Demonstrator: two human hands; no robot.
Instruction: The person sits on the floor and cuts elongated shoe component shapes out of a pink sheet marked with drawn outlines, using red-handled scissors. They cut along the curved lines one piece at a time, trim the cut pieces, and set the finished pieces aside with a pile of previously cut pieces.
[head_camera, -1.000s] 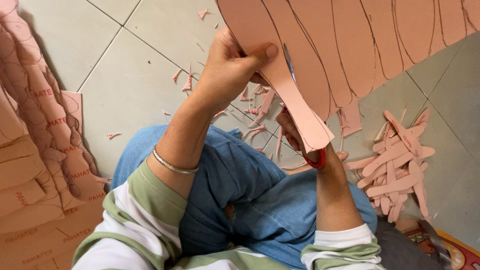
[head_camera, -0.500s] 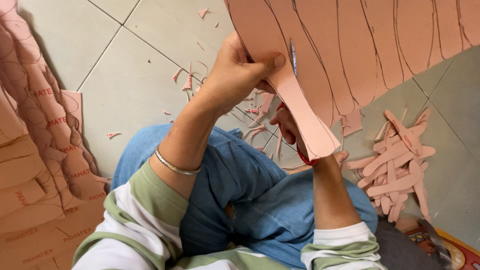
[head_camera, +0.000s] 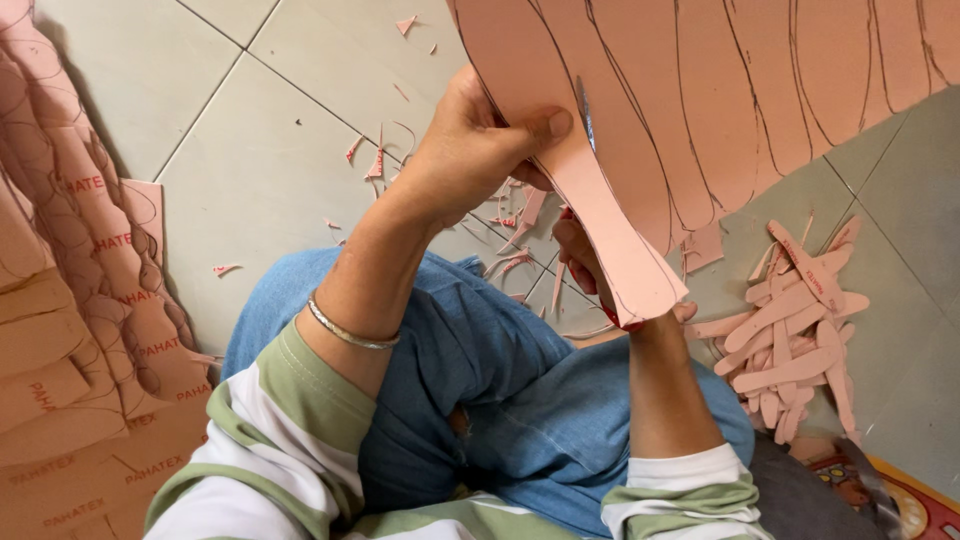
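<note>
Soft, even daylight, seemingly from the upper right, fills a sharp frame, laying a dim shadow on the tiled floor (head_camera: 250, 170) beside the stacked pink sheets (head_camera: 80, 300), with no glare and slight wide-angle stretching toward the edges and softer focus at the bottom corners.

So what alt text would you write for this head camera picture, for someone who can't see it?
Seen from above, a seated person's left hand holds a pink sheet marked with curved outlines, while the right hand, mostly hidden behind it, works scissors through it. Cut pink strips are piled on the tiled floor.
</note>
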